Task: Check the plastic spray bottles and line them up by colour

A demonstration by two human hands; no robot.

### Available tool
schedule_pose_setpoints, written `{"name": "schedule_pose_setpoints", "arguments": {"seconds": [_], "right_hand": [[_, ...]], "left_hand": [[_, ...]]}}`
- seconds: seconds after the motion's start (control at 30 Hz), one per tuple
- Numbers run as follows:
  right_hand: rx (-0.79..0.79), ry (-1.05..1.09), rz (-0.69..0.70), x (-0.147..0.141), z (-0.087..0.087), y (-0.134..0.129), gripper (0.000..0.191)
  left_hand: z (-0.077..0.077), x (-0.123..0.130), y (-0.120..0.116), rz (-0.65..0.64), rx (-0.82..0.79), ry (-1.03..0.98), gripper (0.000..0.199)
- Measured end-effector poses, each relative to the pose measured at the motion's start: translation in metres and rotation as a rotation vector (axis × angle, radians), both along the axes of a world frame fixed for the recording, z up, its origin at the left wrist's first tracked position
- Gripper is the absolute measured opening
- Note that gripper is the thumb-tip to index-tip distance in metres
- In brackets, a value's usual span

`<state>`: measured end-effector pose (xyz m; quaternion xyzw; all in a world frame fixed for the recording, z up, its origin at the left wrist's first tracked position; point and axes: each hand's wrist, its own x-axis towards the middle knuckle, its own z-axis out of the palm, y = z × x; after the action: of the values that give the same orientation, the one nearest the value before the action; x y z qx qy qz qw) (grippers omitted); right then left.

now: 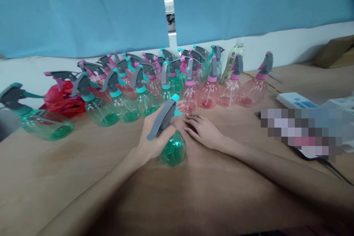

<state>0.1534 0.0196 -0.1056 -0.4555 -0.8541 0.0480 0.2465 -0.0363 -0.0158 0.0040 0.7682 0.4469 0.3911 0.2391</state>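
Observation:
My left hand (155, 136) is wrapped round the neck of a green spray bottle (173, 150) with a grey and teal trigger head, its base at the table. Just right of that bottle, my right hand (204, 129) rests low over the table with its fingers spread a little and nothing in them. Beyond my hands stand green spray bottles (125, 107) on the left and pink spray bottles (209, 94) on the right, with several more crowded behind them.
A red plastic bag (65, 97) lies behind a green bottle (45, 123) at the far left. A yellowish drink bottle (233, 59) stands at the back. On the right are a white power strip (297, 101), a blurred-out device with a cable, clear plastic and a cardboard box (334, 52).

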Motion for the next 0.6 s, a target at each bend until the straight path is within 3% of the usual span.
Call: {"name": "schedule_pose_setpoints", "arguments": {"seconds": [0.23, 0.6], "right_hand": [[0.016, 0.006, -0.001, -0.0001, 0.0000, -0.0002, 0.039], [0.013, 0.021, 0.002, 0.0002, -0.0007, 0.0000, 0.038]], "left_hand": [[0.0004, 0.0003, 0.0006, -0.037, -0.032, -0.037, 0.007], [0.0003, 0.0022, 0.0003, -0.046, -0.035, -0.050, 0.015]]}}
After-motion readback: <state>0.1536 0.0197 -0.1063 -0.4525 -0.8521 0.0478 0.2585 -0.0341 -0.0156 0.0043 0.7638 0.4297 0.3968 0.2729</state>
